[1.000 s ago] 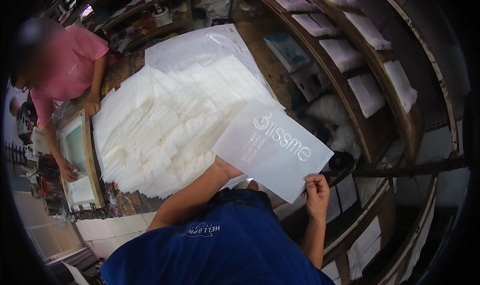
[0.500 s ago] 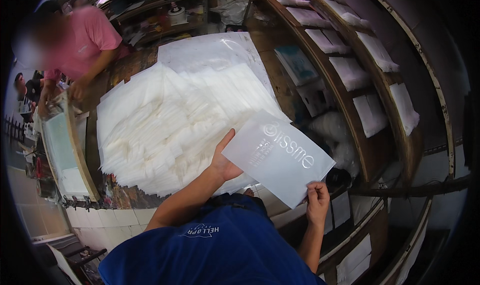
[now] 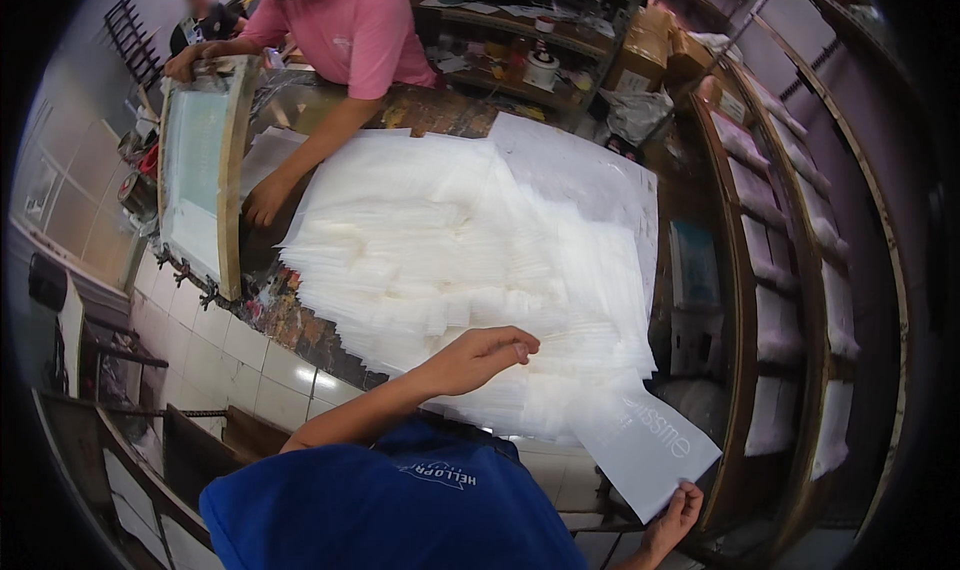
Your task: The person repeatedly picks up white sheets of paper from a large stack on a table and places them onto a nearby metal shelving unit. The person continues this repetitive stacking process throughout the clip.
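A printed, frosted plastic bag (image 3: 640, 460) hangs at the near right corner of the table, pale lettering across its upper part. My right hand (image 3: 678, 515) pinches its lower right corner between thumb and fingers. The far end of this bag overlaps the edge of a wide pile of similar whitish plastic bags (image 3: 450, 240), fanned in overlapping rows. Over the near side of that pile is my left hand (image 3: 480, 360), empty, with its fingers stretched out to the right. Whether it touches the bags I cannot tell.
Across the table at left, a person in pink (image 3: 365, 30) holds up a framed printing screen (image 3: 232, 180), the other hand under it. A large translucent sheet (image 3: 590, 170) lies behind the pile. Wooden racks (image 3: 735, 370) with bag bundles stand at right. Shelves (image 3: 570, 35) line the back.
My left hand has let go of the bag and moved over the pile. My right hand has carried the bag lower and rightward. The view has turned left; the co-worker has raised the screen.
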### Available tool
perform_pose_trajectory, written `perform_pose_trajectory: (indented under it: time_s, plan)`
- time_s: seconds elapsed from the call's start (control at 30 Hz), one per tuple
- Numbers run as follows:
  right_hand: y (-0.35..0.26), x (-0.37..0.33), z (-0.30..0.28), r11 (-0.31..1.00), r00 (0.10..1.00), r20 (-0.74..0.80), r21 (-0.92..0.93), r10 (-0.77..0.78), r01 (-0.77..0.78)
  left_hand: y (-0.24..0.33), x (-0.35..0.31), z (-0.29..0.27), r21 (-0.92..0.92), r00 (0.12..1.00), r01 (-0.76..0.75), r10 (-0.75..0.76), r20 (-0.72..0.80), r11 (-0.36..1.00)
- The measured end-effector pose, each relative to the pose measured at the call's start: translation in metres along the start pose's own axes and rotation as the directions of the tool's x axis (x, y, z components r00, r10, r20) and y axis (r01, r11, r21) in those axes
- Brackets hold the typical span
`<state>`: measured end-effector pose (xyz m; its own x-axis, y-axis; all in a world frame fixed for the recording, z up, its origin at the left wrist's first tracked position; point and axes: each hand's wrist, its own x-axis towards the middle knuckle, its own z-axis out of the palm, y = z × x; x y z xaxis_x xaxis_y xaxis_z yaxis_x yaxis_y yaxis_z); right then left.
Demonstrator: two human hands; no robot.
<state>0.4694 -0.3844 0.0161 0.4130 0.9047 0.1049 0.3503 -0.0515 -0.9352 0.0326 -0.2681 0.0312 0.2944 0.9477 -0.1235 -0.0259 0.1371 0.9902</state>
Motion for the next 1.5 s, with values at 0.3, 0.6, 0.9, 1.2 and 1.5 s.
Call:
perform_pose_trajectory:
  time_s: [0.3,0.6,0.9,1.2,1.5]
  plan:
    - [-0.037,0.026,-0.008,0.990,0.988,-0.144,-0.137,-0.057,0.038,0.025,-0.025,-0.025,0.333,0.996,-0.046,0.071,-0.063,0.942]
    - [-0.033,0.025,-0.023,0.993,0.971,-0.229,-0.113,-0.063,0.037,0.063,-0.039,-0.041,0.448,0.990,-0.023,0.082,-0.113,0.894]
    - [0.011,0.017,-0.040,0.996,0.964,-0.250,0.025,0.087,-0.083,0.085,-0.038,-0.046,0.576,0.987,-0.132,0.162,0.000,0.807]
    - [0.014,0.008,-0.038,1.000,0.966,-0.257,-0.019,-0.003,-0.002,0.130,-0.019,-0.067,0.722,0.833,-0.193,0.500,-0.237,0.664]
    - [0.008,-0.003,-0.032,0.994,0.967,-0.248,0.108,0.055,-0.029,0.081,0.104,-0.066,0.967,0.840,-0.145,0.543,0.007,0.211]
